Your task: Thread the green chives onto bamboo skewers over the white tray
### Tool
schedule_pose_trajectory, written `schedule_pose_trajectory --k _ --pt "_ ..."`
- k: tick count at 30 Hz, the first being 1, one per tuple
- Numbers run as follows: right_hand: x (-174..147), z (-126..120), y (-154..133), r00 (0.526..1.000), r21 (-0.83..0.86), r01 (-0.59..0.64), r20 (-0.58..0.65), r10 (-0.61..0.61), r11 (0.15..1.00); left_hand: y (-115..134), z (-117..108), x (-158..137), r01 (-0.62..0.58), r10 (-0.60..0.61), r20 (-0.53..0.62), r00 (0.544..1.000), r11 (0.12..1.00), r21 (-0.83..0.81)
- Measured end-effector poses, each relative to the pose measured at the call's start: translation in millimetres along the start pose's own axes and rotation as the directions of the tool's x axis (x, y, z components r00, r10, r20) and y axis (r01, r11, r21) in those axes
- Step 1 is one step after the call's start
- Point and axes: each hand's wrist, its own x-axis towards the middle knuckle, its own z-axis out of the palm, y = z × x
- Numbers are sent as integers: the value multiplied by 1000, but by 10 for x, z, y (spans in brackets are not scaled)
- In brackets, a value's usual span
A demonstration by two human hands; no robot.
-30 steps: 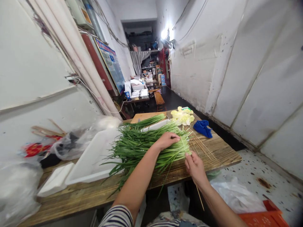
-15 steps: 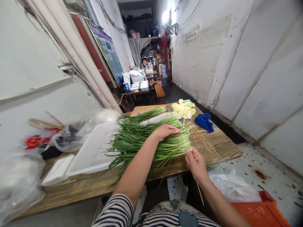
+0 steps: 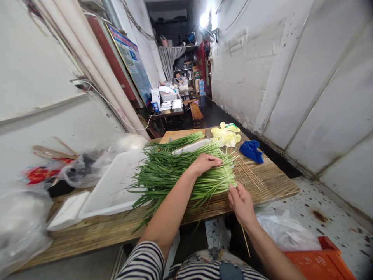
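A large heap of garlic chives (image 3: pixel 171 169), with dark green leaves to the left and pale stems to the right, lies across the table and the edge of a white tray (image 3: pixel 112 190). Over the stem ends, my left hand (image 3: pixel 205 163) is closed in a pinch on a chive stem. My right hand (image 3: pixel 241 198) grips a thin bamboo skewer (image 3: pixel 245 241) just off the heap's lower right corner; its rear end sticks out below the hand. The skewer's tip is hard to make out among the stems. More bamboo skewers (image 3: pixel 247 171) lie loose to the right.
Beyond the heap are a cutting board (image 3: pixel 182 135), pale cabbage leaves (image 3: pixel 225 136) and a blue cloth (image 3: pixel 252 151). Plastic bags (image 3: pixel 20 229) crowd the left side. An orange crate (image 3: pixel 317 262) stands low on the right. A person (image 3: pixel 178 77) sits far back.
Both hands keep nearly the same place and grip. The view has shifted very slightly; the chives lie as before.
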Motion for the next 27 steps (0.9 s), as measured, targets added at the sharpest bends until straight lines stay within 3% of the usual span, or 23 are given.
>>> schedule_pose_trajectory --k 27 --pt "-14 23 -29 999 40 -33 -16 34 999 33 27 -35 -8 9 -29 1000 1000 15"
